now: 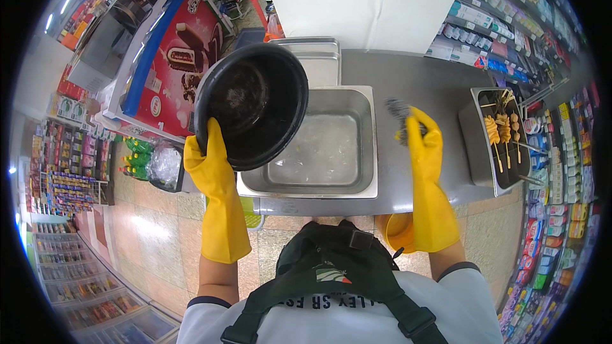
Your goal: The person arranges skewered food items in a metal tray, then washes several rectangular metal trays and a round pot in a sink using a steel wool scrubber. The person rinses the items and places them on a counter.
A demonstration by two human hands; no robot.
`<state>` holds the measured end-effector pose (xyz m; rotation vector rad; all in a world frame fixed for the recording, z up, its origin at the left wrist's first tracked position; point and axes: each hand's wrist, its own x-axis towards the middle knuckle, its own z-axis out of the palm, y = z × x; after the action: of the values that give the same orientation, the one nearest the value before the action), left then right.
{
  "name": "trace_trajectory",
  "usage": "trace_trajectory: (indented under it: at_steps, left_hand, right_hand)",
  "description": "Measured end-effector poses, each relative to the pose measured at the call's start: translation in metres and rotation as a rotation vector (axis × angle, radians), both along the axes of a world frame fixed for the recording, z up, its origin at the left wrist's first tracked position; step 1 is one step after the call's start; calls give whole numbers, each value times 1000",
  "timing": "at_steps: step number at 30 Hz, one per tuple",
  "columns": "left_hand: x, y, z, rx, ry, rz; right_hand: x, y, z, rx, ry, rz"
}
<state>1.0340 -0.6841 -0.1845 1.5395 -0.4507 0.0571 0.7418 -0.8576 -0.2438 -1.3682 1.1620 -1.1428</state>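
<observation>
Both of my hands wear long yellow rubber gloves. My left hand [210,153] grips the near left rim of a round black basin [248,100], thumb over the edge. The basin is tilted, its hollow facing me, and looks wet inside. Below it and to the right is a rectangular stainless steel pan [330,148] with shallow, cloudy water; the basin hides its left part. Over the steel counter [392,172], to the right of the pan, my right hand [424,129] pinches a grey metal scouring pad [400,117]. The pad is apart from the basin and slightly blurred.
A metal container with skewered food [501,138] stands at the counter's right end. Behind the pan lies a metal tray [325,64] against a white wall [368,5]. An ice-cream freezer [167,67] is at left. On the floor are a yellow bucket [398,234] and a green basket [252,212].
</observation>
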Motion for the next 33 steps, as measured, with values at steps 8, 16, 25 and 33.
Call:
trace_trajectory:
  at_steps: [8, 16, 25, 33]
  left_hand:
    - [2, 12, -11, 5, -26, -73]
    - [-5, 16, 43, 299, -1017, -434]
    - [-15, 21, 109, 525, -1551, -705]
    - [-11, -12, 47, 1000, -1324, -705]
  right_hand:
    - [-58, -22, -150, -21, 762, 156]
    - [59, -15, 95, -373, 103, 696]
    - [65, -10, 128, -85, -380, 945]
    - [83, -33, 83, 352, -487, 580]
